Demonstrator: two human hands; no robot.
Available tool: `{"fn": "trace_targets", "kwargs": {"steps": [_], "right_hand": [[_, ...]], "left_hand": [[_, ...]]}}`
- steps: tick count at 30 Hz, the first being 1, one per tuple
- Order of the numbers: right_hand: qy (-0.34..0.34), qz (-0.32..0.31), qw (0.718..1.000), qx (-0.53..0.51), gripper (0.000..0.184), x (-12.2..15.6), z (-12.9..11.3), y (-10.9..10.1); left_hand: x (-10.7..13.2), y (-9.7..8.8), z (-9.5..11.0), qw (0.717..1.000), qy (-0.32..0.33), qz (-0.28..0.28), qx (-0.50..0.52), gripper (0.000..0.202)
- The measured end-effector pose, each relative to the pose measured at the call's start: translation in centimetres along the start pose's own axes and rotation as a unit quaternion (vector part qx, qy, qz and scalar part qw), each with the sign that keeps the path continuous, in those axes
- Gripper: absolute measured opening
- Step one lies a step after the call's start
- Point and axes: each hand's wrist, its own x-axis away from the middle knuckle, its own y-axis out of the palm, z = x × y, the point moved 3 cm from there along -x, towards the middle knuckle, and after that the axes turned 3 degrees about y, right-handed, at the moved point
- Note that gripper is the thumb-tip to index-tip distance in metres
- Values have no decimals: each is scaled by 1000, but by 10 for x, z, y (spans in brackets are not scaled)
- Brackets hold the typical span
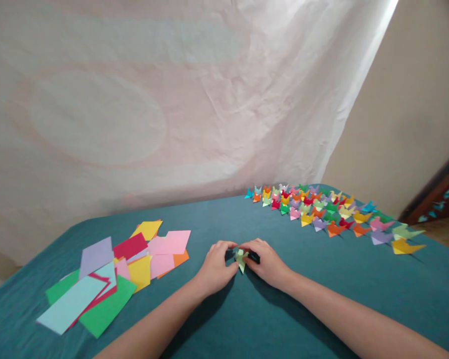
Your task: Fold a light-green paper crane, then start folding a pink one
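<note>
A small pale green origami bird [241,259] is between my two hands near the middle of the table. My left hand [217,267] curls in from the left, its thumb and index fingertip at the bird's edge. From the other side, my right hand [266,263] pinches the folded paper with its fingers bent. The fingertips cover part of the bird, and its finer creases are too small to make out.
Loose sheets of coloured paper [105,294] lie overlapping on the left of the teal-covered table [217,329]. Several rows of folded paper birds [307,219] stand at the back right. A pale sheet [194,109] hangs behind the table.
</note>
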Motion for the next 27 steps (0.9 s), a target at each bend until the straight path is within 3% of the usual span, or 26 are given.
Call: {"fn": "trace_targets", "kwargs": {"steps": [5, 10, 27], "right_hand": [[27, 48, 998, -12, 26, -3, 8, -8], [43, 44, 998, -8, 24, -5, 13, -8], [54, 3, 999, 9, 40, -4, 9, -7]], "left_hand": [[-19, -4, 3, 999, 44, 3, 25, 24], [-25, 6, -5, 997, 76, 14, -7, 7], [-22, 11, 1, 989, 108, 4, -99, 6]]}}
